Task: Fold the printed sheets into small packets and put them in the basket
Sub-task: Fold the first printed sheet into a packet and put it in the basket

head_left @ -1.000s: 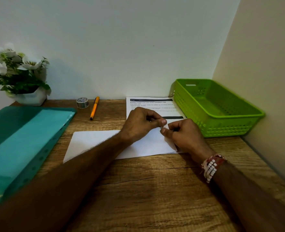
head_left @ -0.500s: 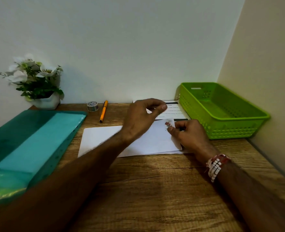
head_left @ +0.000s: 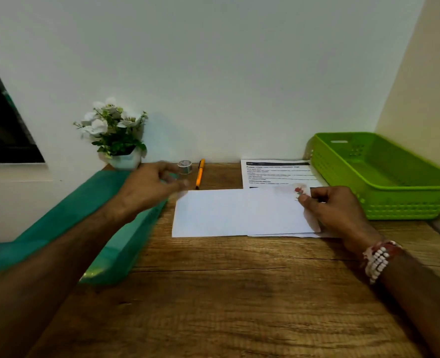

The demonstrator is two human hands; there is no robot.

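On the desk (head_left: 239, 293), right hand (head_left: 338, 213) pinches one folded sheet (head_left: 226, 213) atop one printed sheet (head_left: 275, 171); left hand (head_left: 146, 189) hangs slack-fingered.

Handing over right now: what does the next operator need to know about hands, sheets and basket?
The left hand is blurred, fingers loose, seemingly empty, beside the tape roll.
The right hand pinches the folded sheet at its far right corner, by a small sticker.
The printed sheet lies flat behind it, partly underneath; the basket shows no packets.
Done: one sheet partly folded.
Left: fold it smaller, perhaps tape it, basket it, then the printed sheet.
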